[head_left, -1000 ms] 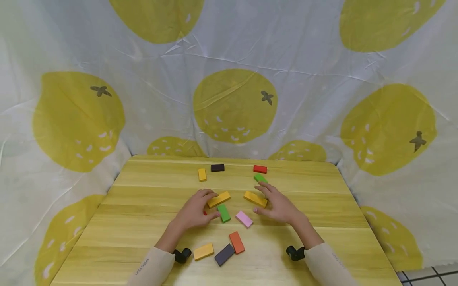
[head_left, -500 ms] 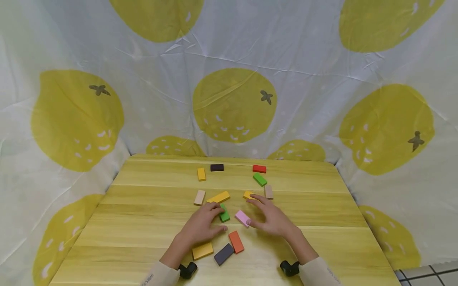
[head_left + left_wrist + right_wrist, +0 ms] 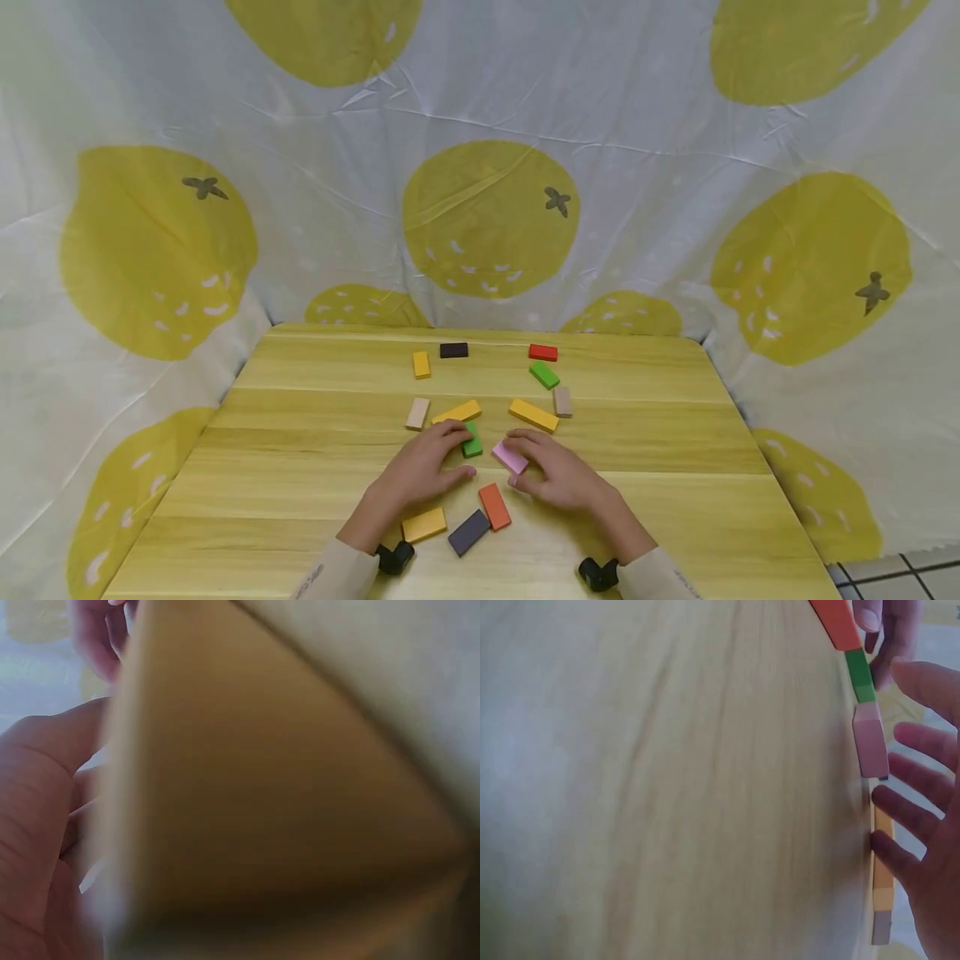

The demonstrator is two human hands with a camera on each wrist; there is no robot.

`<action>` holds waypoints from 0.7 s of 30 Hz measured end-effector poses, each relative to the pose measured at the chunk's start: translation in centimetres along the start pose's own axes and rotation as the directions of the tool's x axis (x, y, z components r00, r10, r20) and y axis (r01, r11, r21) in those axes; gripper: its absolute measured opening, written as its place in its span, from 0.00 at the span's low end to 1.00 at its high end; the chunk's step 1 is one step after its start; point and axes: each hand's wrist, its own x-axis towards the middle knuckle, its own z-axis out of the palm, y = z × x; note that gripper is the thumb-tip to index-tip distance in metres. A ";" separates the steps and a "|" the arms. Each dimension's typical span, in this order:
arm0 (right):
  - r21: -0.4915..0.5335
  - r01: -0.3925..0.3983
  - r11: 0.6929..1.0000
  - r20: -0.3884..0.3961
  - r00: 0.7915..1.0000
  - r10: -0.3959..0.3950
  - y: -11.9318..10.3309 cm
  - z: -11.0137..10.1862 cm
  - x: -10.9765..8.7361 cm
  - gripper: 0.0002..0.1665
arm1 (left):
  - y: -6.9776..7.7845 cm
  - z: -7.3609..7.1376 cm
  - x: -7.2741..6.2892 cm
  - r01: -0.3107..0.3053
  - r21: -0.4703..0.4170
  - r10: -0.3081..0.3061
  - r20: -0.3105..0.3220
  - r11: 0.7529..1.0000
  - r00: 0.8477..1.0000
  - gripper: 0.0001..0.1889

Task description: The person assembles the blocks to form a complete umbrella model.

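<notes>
On the wooden table lies a green block [image 3: 472,442], partly covered by the fingers of my left hand [image 3: 422,467]. That hand's thumb stands apart from the block. My right hand [image 3: 558,471] is at a pink block [image 3: 509,458], its fingertips over the far right part and the thumb near the closer end. In the right wrist view the spread fingers [image 3: 915,739] lie beside the pink block [image 3: 871,742] without closing on it. A large blurred yellow block [image 3: 285,787] fills much of the left wrist view and hides part of the left hand.
Closer in lie a yellow block [image 3: 424,525], a dark block [image 3: 469,533] and an orange block [image 3: 495,507]. Farther back are two long yellow blocks [image 3: 533,415], two pale blocks [image 3: 417,413], a green block [image 3: 544,374], a red block [image 3: 543,352] and a black block [image 3: 453,350].
Both hands have moved nearer the person and toward the middle. My right hand has left the long yellow block for the pink one; the left has gone from the other long yellow block to the green one.
</notes>
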 end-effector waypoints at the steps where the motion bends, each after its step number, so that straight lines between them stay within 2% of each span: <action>1: -0.002 -0.003 1.000 -0.001 1.000 0.003 0.0 0.0 0.0 0.36 | 0.0 -0.1 0.2 -0.006 -0.002 0.006 0.005 1.000 1.000 0.32; 7: 0.012 -0.004 1.000 0.003 1.000 0.004 -0.2 0.1 -0.3 0.32 | -0.2 -0.2 1.3 -0.071 0.002 0.070 0.064 0.998 0.995 0.33; 15: 0.028 -0.013 1.000 0.012 1.000 0.013 0.0 0.0 -0.6 0.28 | -0.3 -0.1 2.4 -0.139 -0.039 0.143 0.118 0.990 0.983 0.39; 21: 0.030 0.001 1.000 0.007 1.000 -0.001 0.3 0.2 -0.6 0.27 | -0.7 -0.2 3.3 -0.153 -0.022 0.155 0.148 0.988 0.977 0.40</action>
